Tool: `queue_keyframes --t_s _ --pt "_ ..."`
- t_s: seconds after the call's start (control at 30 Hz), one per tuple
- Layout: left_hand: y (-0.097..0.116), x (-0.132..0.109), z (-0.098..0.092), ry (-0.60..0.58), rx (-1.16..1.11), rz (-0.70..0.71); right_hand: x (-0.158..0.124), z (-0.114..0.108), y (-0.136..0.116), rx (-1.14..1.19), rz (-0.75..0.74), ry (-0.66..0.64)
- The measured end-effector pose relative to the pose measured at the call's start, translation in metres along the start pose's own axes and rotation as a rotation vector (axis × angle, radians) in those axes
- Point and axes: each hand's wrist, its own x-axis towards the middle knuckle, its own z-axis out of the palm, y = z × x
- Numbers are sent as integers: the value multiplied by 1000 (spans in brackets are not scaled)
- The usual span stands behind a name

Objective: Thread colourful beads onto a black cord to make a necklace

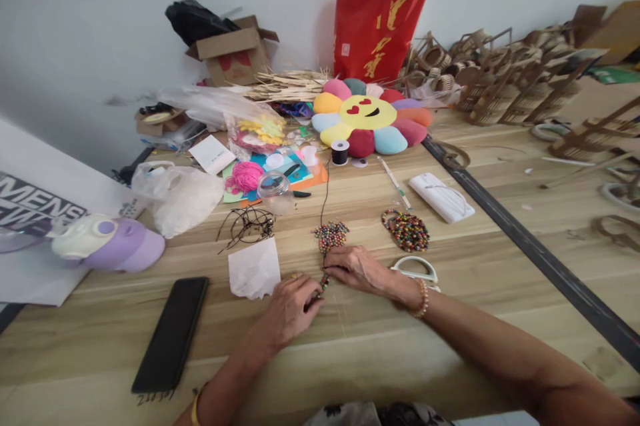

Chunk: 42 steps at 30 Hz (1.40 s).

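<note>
Low over the table, my left hand [293,306] is closed with its fingertips pinching the lower end of a short string of beads [325,281]. My right hand [353,267] is closed at the string's upper end, fingers pressed together around the black cord. Just beyond my right fingertips lies a pile of loose multicoloured beads [332,237]. A black cord [327,196] runs from that pile back to a black spool [340,153]. Right of the pile rests a coiled bead strand [407,231]. Scissors with white handles [416,268] lie partly behind my right wrist.
A crumpled white paper [255,268], a tangle of black cord [247,225] and a phone [171,335] lie to the left. A clear jar [275,191] and pink yarn [245,177] stand farther back. A white power bank [441,197] and flower cushion [370,114] are beyond.
</note>
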Motion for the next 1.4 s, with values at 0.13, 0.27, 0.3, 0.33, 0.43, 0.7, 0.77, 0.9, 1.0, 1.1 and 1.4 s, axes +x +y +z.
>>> queue_keyframes --t_s 0.13,0.27,0.3,0.33,0.43,0.7,0.77,0.9,1.0,1.1,1.4 --pt "1 1 -1 -7 4 4 0 2 2 8 -4 4" --pt "2 1 -2 -12 8 -1 0 2 1 7 -2 9" --pt "2 1 -1 -10 6 0 0 2 1 6 -4 7" --pt "1 1 -1 -8 4 2 0 2 1 7 -6 6" --pt "0 1 -1 -7 -2 18 0 1 1 21 -6 8" --pt "2 1 -2 -7 -10 28 0 0 0 -6 -9 3" --pt "1 1 -2 6 -25 30 0 -1 0 -8 -13 4" --pt "-1 1 1 48 -73 25 -1 -2 -1 0 -9 10" --pt "-2 2 2 54 -112 -3 -1 -2 -1 1 -4 14" --pt "-2 2 3 48 -122 -26 -1 -1 -2 -11 1 12" --pt "-3 2 4 35 -64 27 0 -4 -4 -18 4 15"
